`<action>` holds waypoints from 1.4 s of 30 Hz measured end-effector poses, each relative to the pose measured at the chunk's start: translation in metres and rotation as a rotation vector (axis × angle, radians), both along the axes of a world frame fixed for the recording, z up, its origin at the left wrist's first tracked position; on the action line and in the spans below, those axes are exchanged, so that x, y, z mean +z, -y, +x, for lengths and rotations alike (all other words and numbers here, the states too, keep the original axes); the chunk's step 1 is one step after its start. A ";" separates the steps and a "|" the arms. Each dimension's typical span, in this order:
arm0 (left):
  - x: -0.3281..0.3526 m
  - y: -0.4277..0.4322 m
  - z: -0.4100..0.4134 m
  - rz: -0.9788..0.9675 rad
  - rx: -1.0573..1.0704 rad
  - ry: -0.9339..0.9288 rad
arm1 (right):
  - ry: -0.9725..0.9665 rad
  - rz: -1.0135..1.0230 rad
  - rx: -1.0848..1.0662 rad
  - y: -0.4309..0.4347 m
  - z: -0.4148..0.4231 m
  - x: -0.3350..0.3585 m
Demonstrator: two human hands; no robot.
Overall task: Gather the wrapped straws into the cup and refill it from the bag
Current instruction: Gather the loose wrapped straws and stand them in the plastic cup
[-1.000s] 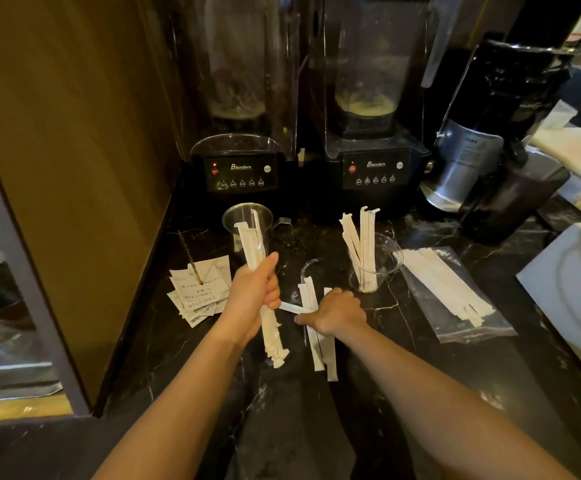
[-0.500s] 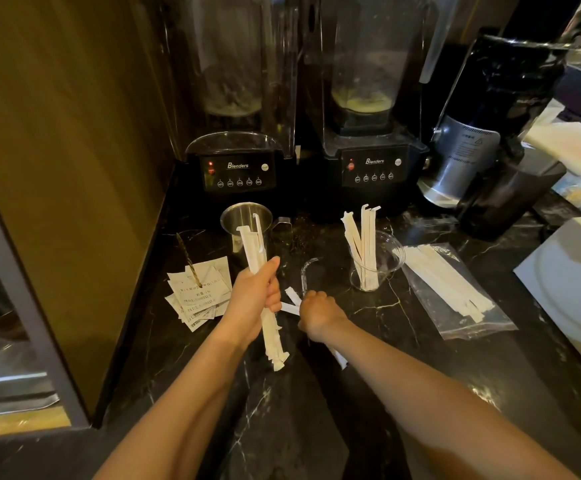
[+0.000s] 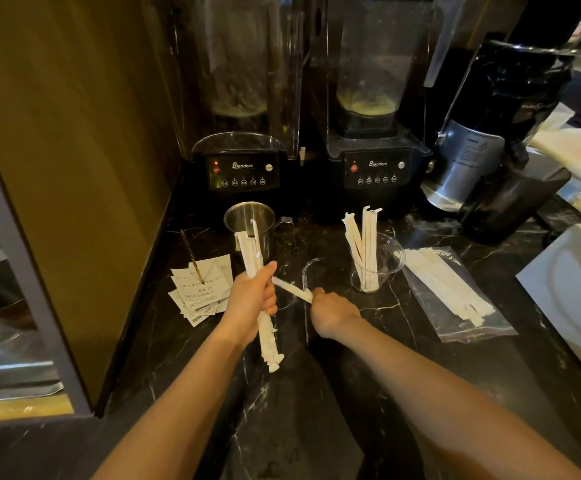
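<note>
My left hand (image 3: pixel 252 299) grips a bundle of white wrapped straws (image 3: pixel 270 341), held nearly upright above the black marble counter. My right hand (image 3: pixel 332 311) is closed on more wrapped straws (image 3: pixel 291 287), whose free ends point left and touch the bundle. A clear plastic cup (image 3: pixel 379 265) stands to the right of my hands with several wrapped straws upright in it. Right of the cup lies a clear plastic bag (image 3: pixel 455 299) with several wrapped straws inside.
A steel measuring cup (image 3: pixel 249 223) stands behind my left hand. Paper slips (image 3: pixel 200 292) lie at the left by a wooden wall. Two blenders (image 3: pixel 244 168) and a dark grinder (image 3: pixel 490 133) line the back. A clear curved strip (image 3: pixel 306 271) lies between my hands. A white board (image 3: pixel 573 289) sits far right.
My right hand has picked the loose straws up off the counter and brought them left against the bundle in my left hand. The left hand has barely moved.
</note>
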State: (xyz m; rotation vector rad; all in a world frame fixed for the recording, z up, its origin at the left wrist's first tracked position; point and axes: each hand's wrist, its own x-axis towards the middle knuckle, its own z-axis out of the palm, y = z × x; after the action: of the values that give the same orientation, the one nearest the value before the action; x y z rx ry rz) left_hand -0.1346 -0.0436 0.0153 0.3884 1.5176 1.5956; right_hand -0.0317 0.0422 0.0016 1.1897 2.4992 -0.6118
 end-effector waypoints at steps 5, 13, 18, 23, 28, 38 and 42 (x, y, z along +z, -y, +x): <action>0.000 0.002 0.001 0.042 0.006 -0.018 | -0.337 -0.191 -0.137 -0.011 0.002 0.021; 0.008 -0.009 0.020 0.156 -0.096 -0.171 | -0.951 -0.543 -0.284 -0.009 0.011 0.060; 0.015 -0.020 0.036 0.159 -0.221 -0.315 | -0.976 -0.679 -0.314 -0.003 0.021 0.065; 0.020 -0.032 0.054 0.188 -0.254 -0.316 | -0.992 -0.816 -0.349 -0.007 0.035 0.063; 0.021 -0.043 0.065 0.177 -0.287 -0.318 | -0.984 -0.868 -0.353 -0.016 0.047 0.057; 0.021 -0.068 0.087 0.090 -0.346 -0.371 | -0.858 -0.703 -0.300 -0.044 0.065 0.041; 0.023 -0.076 0.093 0.076 -0.360 -0.405 | -0.882 -0.670 -0.211 -0.054 0.074 0.052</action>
State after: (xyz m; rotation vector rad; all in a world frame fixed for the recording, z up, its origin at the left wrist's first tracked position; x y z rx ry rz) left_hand -0.0413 0.0326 0.0379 1.0174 1.5711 1.3400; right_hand 0.0421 0.0962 0.0539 1.0256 2.3628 -2.2064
